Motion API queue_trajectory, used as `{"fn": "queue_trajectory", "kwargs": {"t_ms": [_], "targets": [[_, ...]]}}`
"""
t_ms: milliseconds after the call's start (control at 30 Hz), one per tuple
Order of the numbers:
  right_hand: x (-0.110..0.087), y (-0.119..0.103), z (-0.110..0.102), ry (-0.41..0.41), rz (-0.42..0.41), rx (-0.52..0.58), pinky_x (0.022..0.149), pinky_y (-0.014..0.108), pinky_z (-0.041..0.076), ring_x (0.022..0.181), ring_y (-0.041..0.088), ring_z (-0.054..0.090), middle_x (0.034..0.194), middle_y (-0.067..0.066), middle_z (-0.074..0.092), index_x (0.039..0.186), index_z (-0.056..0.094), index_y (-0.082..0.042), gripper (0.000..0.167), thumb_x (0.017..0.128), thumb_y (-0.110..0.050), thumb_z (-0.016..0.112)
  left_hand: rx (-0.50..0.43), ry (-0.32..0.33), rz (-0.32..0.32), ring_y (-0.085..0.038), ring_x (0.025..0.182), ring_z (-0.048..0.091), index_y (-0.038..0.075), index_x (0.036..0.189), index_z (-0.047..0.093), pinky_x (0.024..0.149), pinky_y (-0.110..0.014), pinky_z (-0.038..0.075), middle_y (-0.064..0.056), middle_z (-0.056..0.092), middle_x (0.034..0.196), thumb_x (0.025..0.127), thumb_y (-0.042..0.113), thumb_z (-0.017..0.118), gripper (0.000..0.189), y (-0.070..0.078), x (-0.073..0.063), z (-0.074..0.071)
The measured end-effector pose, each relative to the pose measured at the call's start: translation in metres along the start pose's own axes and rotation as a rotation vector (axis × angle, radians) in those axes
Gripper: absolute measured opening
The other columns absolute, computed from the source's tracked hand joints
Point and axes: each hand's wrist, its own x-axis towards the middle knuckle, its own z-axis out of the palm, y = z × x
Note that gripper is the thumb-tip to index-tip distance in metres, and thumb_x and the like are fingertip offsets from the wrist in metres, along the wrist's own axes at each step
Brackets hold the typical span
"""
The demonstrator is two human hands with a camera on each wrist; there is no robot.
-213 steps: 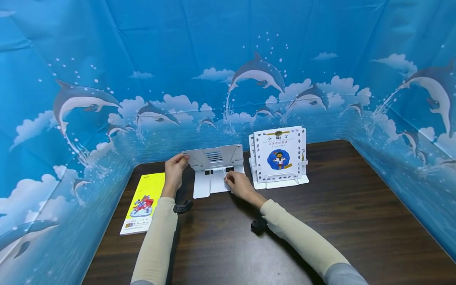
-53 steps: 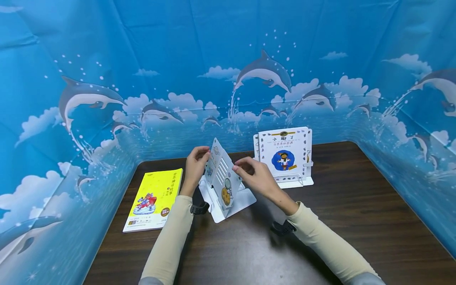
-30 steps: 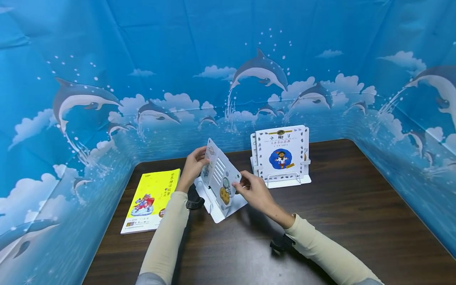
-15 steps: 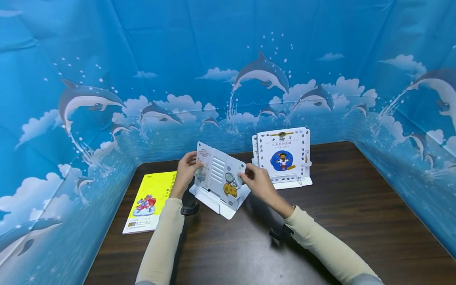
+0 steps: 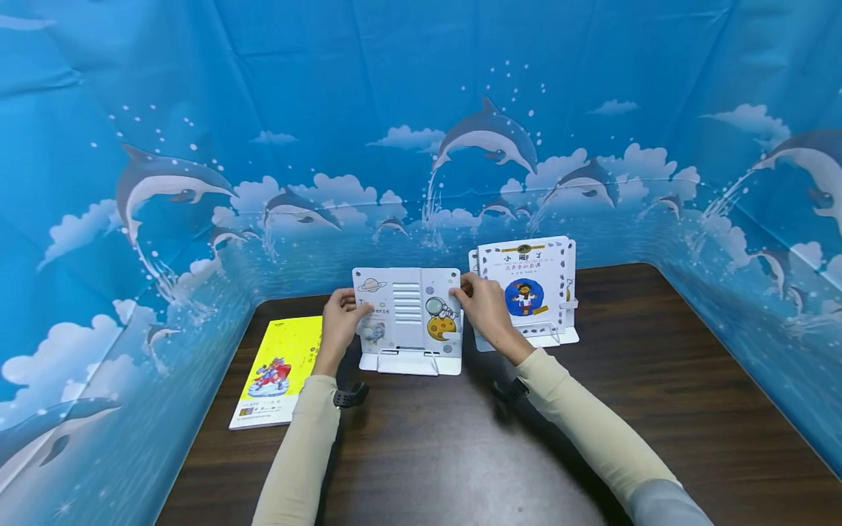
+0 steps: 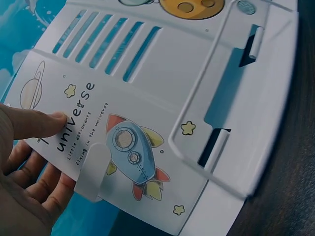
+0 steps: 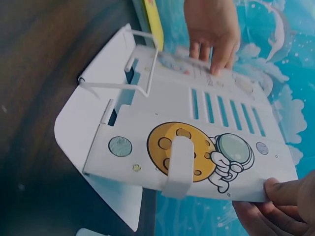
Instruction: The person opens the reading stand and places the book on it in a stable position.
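A white metal book stand (image 5: 409,334) with space drawings stands upright on the table, its printed face toward me. My left hand (image 5: 339,323) pinches the stand's left edge, thumb (image 6: 42,123) on the printed front and fingers behind. On the opposite edge, my right hand (image 5: 488,310) pinches the panel near its upper corner. The right wrist view shows the stand's wire page holder (image 7: 118,86) folded out over the base, and a white side clip (image 7: 181,164) across the yellow moon drawing. A rocket drawing (image 6: 129,147) lies by the left clip.
A second white stand holding a white picture book (image 5: 524,281) is close behind my right hand. To the left, a yellow book (image 5: 276,365) lies flat, partly covered by my left arm. A blue dolphin-printed curtain (image 5: 395,109) surrounds the dark wooden table (image 5: 421,453).
The stand showed its plain back earlier, with my right hand at its wire. Both hands have since turned it round, and its printed front has swung from angled to squarely facing me.
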Motion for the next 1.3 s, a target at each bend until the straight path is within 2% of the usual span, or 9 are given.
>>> {"fn": "queue_trajectory", "kwargs": {"t_ms": [167,333,467,700,833,1133,1300], "targets": [[0.011,0.001,0.003,0.009,0.008,-0.042,0.062,0.034,0.058,0.075,0.025,0.076,0.094,0.016,0.079,0.113,0.074,0.001,0.022,0.104,-0.019,0.072,0.013,0.026,-0.007,-0.027,0.111,0.065,0.005,0.142,0.055,0.096,-0.032,0.054,-0.017,0.067,0.129,0.097,0.013,0.078,0.051,0.001,-0.002,0.004],[0.02,0.003,0.006,0.014,-0.003,-0.099,0.058,0.032,0.054,0.071,0.023,0.073,0.091,0.015,0.077,0.111,0.073,0.001,0.023,0.105,-0.021,0.07,0.018,0.046,0.008,-0.025,0.106,0.063,0.005,0.139,0.056,0.087,-0.023,0.051,-0.016,0.068,0.126,0.097,0.013,0.078,0.048,0.001,-0.001,0.007],[0.024,0.003,0.008,0.028,-0.006,-0.122,0.056,0.032,0.05,0.068,0.023,0.07,0.088,0.015,0.076,0.106,0.073,0.0,0.022,0.106,-0.021,0.069,0.023,0.053,0.012,-0.025,0.106,0.062,0.005,0.139,0.056,0.087,-0.024,0.051,-0.016,0.067,0.126,0.097,0.013,0.078,0.048,0.0,0.002,0.008],[0.028,0.003,0.012,0.041,0.005,-0.148,0.061,0.035,0.057,0.074,0.027,0.076,0.096,0.018,0.079,0.112,0.073,0.001,0.023,0.105,-0.021,0.069,0.02,0.055,0.014,-0.026,0.106,0.062,0.004,0.139,0.055,0.094,-0.032,0.053,-0.017,0.067,0.127,0.097,0.014,0.079,0.049,-0.001,0.006,0.009],[0.029,0.004,0.012,0.044,0.0,-0.155,0.06,0.036,0.056,0.073,0.027,0.075,0.095,0.018,0.078,0.113,0.073,0.001,0.023,0.105,-0.021,0.069,0.015,0.048,0.012,-0.027,0.108,0.062,0.004,0.14,0.055,0.097,-0.034,0.054,-0.017,0.066,0.129,0.097,0.014,0.078,0.05,-0.002,0.007,0.01],[0.03,0.004,0.013,0.046,-0.01,-0.151,0.059,0.034,0.054,0.072,0.027,0.074,0.094,0.018,0.078,0.11,0.073,0.001,0.022,0.105,-0.02,0.069,-0.002,0.047,0.0,-0.027,0.109,0.062,0.005,0.143,0.054,0.097,-0.034,0.053,-0.017,0.065,0.131,0.098,0.014,0.078,0.051,-0.001,0.007,0.01],[0.029,0.005,0.013,0.046,-0.008,-0.15,0.059,0.034,0.056,0.072,0.027,0.075,0.094,0.018,0.078,0.113,0.073,0.002,0.023,0.105,-0.019,0.069,-0.01,0.05,0.003,-0.026,0.109,0.062,0.006,0.143,0.054,0.092,-0.027,0.052,-0.017,0.065,0.131,0.098,0.016,0.078,0.051,-0.001,0.006,0.01]]}}
